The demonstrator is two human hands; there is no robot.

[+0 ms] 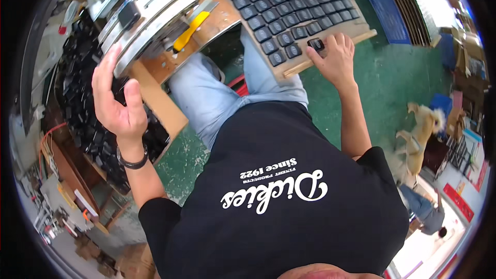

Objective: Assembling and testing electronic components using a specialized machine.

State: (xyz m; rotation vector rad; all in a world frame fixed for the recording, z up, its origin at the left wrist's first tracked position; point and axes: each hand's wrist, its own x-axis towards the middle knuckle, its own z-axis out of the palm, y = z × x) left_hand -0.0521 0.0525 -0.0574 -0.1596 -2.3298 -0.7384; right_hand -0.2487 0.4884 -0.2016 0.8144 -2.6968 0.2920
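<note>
My right hand (337, 61) is at the near right edge of a wooden board (289, 70), thumb and fingers closed about a small black square piece (315, 44) with a pale oval mark. Rows of similar black square pieces (284, 9) cover most of the board. My left hand (120, 106), a dark band at its wrist, is raised with fingers stretched and thumb apart, holding nothing. Its fingertips are by the rim of a layered metal fixture (155, 18). On top of that fixture sits another black piece (129, 16).
A yellow-handled tool (191, 31) lies on the wooden bench (219, 18) between fixture and board. Many loose black pieces (85, 103) fill a box at the left, beside a cardboard flap (160, 101). Blue panels (387, 15), a dog (421, 132) and another person (426, 212) are at the right.
</note>
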